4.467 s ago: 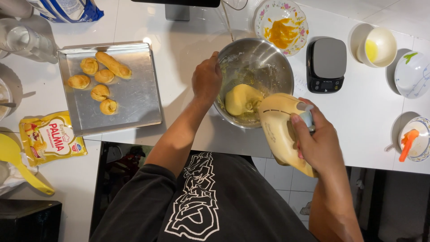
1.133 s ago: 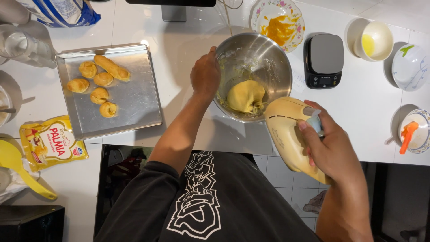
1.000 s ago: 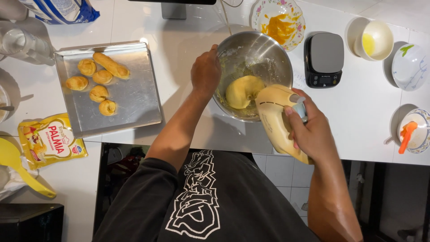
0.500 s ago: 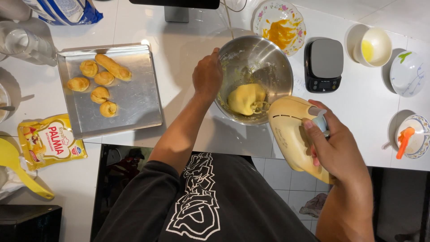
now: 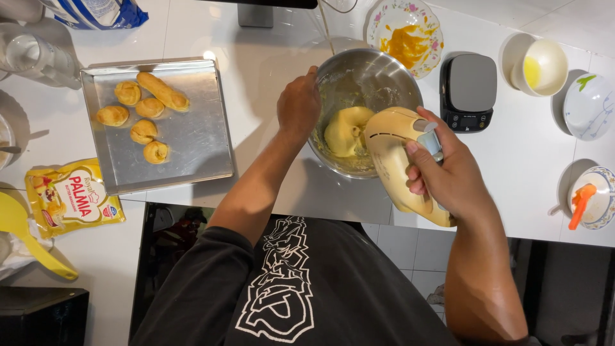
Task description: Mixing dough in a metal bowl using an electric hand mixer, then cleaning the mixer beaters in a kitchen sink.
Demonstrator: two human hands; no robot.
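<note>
Fingers of right hand (image 5: 448, 179) clamped on cream mixer (image 5: 400, 160), left hand (image 5: 298, 106) gripping steel bowl (image 5: 384, 70); yellow packet (image 5: 73, 198) far left.

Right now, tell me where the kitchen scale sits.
In the head view the black kitchen scale sits on the white counter at upper right, just right of the steel mixing bowl, between it and a small white bowl.
</note>
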